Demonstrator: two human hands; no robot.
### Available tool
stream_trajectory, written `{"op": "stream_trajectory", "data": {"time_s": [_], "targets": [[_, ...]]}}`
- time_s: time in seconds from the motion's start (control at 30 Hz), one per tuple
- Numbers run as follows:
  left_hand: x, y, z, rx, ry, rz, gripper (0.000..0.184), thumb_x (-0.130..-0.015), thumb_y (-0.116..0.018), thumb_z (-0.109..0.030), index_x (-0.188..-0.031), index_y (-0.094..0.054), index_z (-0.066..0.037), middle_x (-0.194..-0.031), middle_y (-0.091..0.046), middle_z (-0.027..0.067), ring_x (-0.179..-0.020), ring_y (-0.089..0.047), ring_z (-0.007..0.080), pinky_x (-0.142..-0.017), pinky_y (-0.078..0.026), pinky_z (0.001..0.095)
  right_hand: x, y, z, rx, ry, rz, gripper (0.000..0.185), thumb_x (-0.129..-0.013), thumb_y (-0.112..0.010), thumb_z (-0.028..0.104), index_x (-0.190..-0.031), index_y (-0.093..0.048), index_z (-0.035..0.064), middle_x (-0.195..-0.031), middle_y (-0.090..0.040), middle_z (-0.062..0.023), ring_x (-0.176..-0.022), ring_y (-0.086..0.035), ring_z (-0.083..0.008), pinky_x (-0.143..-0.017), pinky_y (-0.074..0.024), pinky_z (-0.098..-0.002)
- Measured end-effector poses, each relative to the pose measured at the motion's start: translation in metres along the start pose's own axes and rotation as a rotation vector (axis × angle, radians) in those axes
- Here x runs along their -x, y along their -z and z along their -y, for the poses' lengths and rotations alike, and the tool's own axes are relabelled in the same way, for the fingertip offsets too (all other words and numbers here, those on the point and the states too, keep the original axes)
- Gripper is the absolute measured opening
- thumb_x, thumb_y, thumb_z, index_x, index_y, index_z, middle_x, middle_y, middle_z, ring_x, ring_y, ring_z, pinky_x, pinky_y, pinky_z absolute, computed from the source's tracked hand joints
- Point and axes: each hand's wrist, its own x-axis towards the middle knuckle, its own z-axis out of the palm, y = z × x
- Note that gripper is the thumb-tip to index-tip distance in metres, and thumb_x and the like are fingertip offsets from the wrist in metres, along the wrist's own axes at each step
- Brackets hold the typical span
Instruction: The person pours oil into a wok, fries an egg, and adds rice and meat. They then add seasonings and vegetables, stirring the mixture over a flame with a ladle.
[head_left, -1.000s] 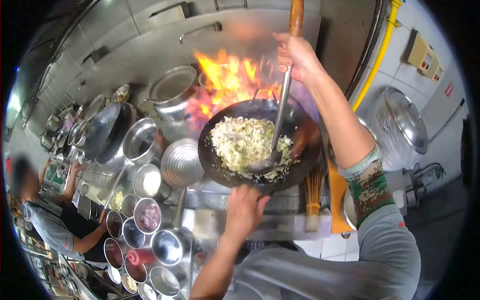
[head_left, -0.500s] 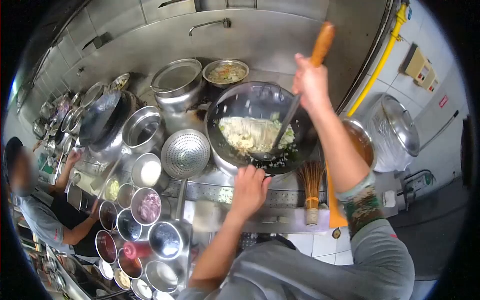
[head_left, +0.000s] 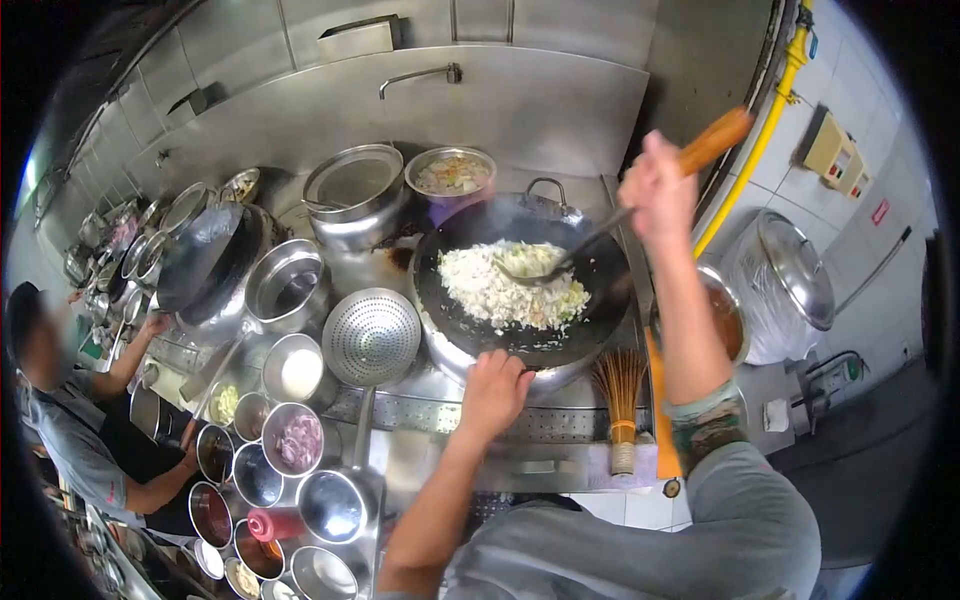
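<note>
A dark wok [head_left: 597, 325] on the stove holds a heap of pale fried rice [head_left: 510, 290] with green bits. My right hand [head_left: 660, 190] is wrapped round the long ladle [head_left: 592, 238] just below its wooden handle, and the ladle's bowl rests on the rice. At the wok's near rim my left hand [head_left: 496, 392] is closed, fingers curled on the edge; whatever lies between fingers and rim is hidden.
Left of the wok are a perforated strainer [head_left: 371, 335], a lidded pot [head_left: 352, 180] and several ingredient bowls, one with sliced onion [head_left: 298, 440]. A bamboo brush [head_left: 622, 400] lies right. A co-worker [head_left: 75, 430] stands far left.
The tall flames behind the wok are gone. The wok has tipped back and settled, and the rice has landed in a heap. My right hand has moved right and down, with the ladle slanting more.
</note>
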Motion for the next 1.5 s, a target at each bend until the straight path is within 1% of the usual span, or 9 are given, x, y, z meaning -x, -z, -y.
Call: {"op": "stream_trajectory", "data": {"time_s": [0.13,0.27,0.33,0.47,0.6,0.67,1.13,1.2,1.5], "targets": [[0.031,0.053,0.013,-0.125,0.067,-0.135,0.049,-0.072,-0.074,-0.016,-0.116,-0.057,-0.006,-0.117,-0.054,0.0189,-0.109,-0.051,0.0370,-0.090,-0.043,0.0442,-0.015,-0.012,-0.064,0.017,-0.209,0.167,0.042,-0.090,-0.061,0.029,-0.060,-0.035,0.0138,-0.045,-0.028,0.0048,-0.034,-0.026,-0.0090,-0.035,-0.0223,-0.0268],[0.115,0.110,0.074,-0.583,0.590,0.040,0.056,-0.072,-0.073,-0.019,-0.121,-0.052,-0.004,-0.123,-0.051,0.0215,-0.112,-0.049,0.0408,-0.093,-0.043,0.0465,-0.031,-0.028,-0.033,-0.061,-0.123,0.216,0.040,-0.090,-0.061,0.026,-0.061,-0.036,0.0132,-0.044,-0.029,0.0043,-0.034,-0.027,-0.0092,-0.035,-0.0226,-0.0270],[0.122,0.122,0.084,-0.559,0.854,0.275,0.054,-0.072,-0.071,-0.016,-0.121,-0.052,-0.003,-0.112,-0.058,0.0225,-0.101,-0.056,0.0413,-0.086,-0.047,0.0463,-0.017,-0.039,-0.079,-0.012,-0.245,0.028,0.040,-0.091,-0.060,0.026,-0.061,-0.036,0.0134,-0.045,-0.030,0.0044,-0.034,-0.028,-0.0086,-0.034,-0.0225,-0.0271],[0.170,0.125,0.152,-0.488,0.778,0.413,0.048,-0.073,-0.067,-0.013,-0.116,-0.052,0.001,-0.088,-0.063,0.0179,-0.078,-0.061,0.0359,-0.073,-0.051,0.0432,-0.053,-0.065,-0.079,0.121,-0.318,0.340,0.039,-0.091,-0.060,0.028,-0.063,-0.037,0.0138,-0.047,-0.031,0.0056,-0.034,-0.028,-0.0082,-0.034,-0.0228,-0.0266],[0.122,0.157,0.100,0.518,1.321,0.323,0.024,-0.081,-0.060,-0.010,-0.101,-0.054,0.002,-0.071,-0.056,0.0074,-0.060,-0.054,0.0183,-0.055,-0.046,0.0317,-0.027,-0.069,-0.039,-0.037,-0.170,0.385,0.038,-0.091,-0.060,0.028,-0.064,-0.037,0.0136,-0.046,-0.031,0.0053,-0.034,-0.028,-0.0081,-0.034,-0.0227,-0.0258],[0.129,0.145,0.097,1.218,1.623,-0.170,0.016,-0.084,-0.057,-0.006,-0.098,-0.054,0.000,-0.075,-0.057,0.0091,-0.059,-0.053,0.0167,-0.052,-0.043,0.0294,0.005,-0.072,-0.065,-0.033,-0.352,0.269,0.038,-0.091,-0.061,0.025,-0.062,-0.037,0.0143,-0.045,-0.031,0.0043,-0.033,-0.029,-0.0080,-0.034,-0.0223,-0.0256],[0.103,0.188,-0.006,0.405,1.023,-0.090,0.066,-0.080,-0.052,0.005,-0.142,-0.032,-0.005,-0.094,-0.059,0.0113,-0.061,-0.057,0.0184,-0.053,-0.048,0.0321,0.015,-0.022,-0.003,0.045,-0.233,0.137,0.035,-0.089,-0.063,0.023,-0.063,-0.042,0.0105,-0.045,-0.034,0.0045,-0.034,-0.031,-0.0072,-0.034,-0.0249,-0.0254],[0.088,0.168,0.026,-0.332,0.330,-0.206,0.069,-0.077,-0.055,0.005,-0.141,-0.034,-0.006,-0.100,-0.060,0.0176,-0.069,-0.062,0.0303,-0.060,-0.050,0.0407,0.003,-0.019,0.043,0.046,-0.078,0.118,0.035,-0.089,-0.062,0.024,-0.064,-0.043,0.0100,-0.045,-0.032,0.0044,-0.034,-0.031,-0.0069,-0.034,-0.0246,-0.0256],[0.016,0.148,0.014,-0.342,0.473,-0.034,0.074,-0.074,-0.056,0.003,-0.142,-0.031,-0.012,-0.108,-0.053,0.0242,-0.082,-0.060,0.0450,-0.073,-0.050,0.0522,-0.012,-0.024,0.066,0.149,0.044,0.223,0.042,-0.090,-0.060,0.028,-0.061,-0.034,0.0131,-0.045,-0.030,0.0043,-0.034,-0.026,-0.0078,-0.036,-0.0216,-0.0260]]}}
